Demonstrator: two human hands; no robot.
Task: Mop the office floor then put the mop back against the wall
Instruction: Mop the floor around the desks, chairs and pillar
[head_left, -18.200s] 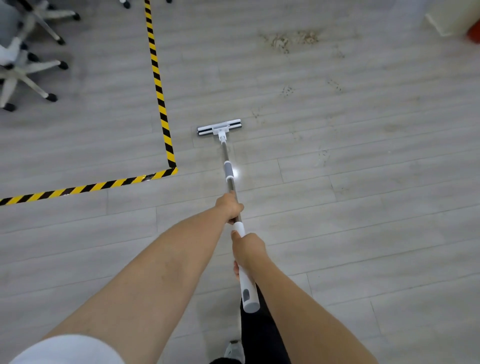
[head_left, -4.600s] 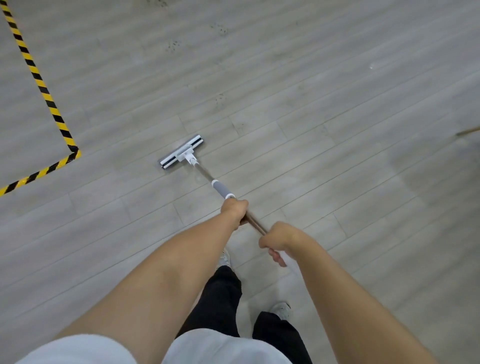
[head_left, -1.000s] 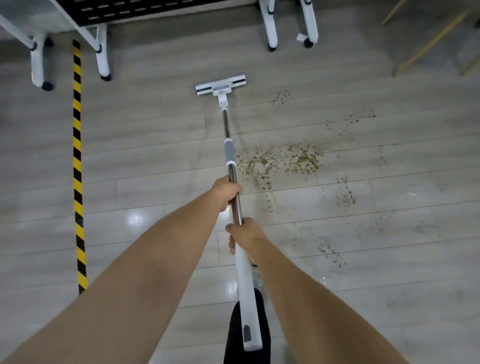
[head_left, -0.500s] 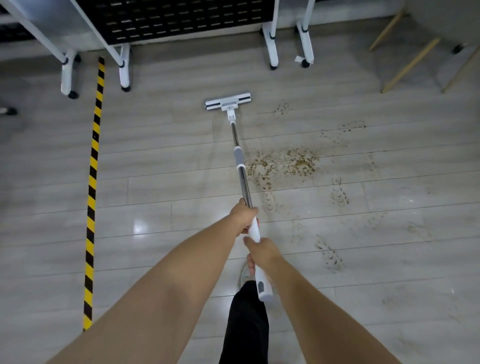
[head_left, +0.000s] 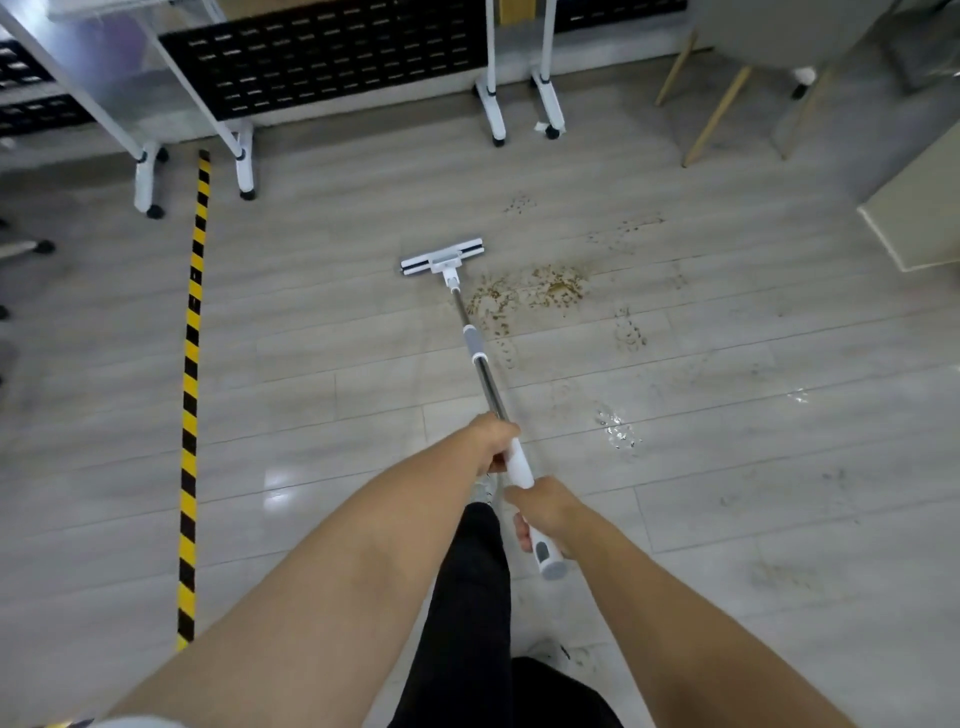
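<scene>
Both hands are gripping the mop (head_left: 483, 374) at frame centre; the left hand (head_left: 493, 439) is curling tight round the shaft where metal meets white grip, and the right hand (head_left: 545, 506) is wrapping the white handle just below, w/ the handle end sticking out past it. The mop head (head_left: 441, 258) is lying flat on the floor (head_left: 311, 415), upper middle, just left of a brown dirt patch (head_left: 530, 293); yellow-black tape (head_left: 191, 364) is running down the left side; white wheeled legs (head_left: 244, 161) are standing upper left, wooden chair legs (head_left: 717, 114) upper right.
</scene>
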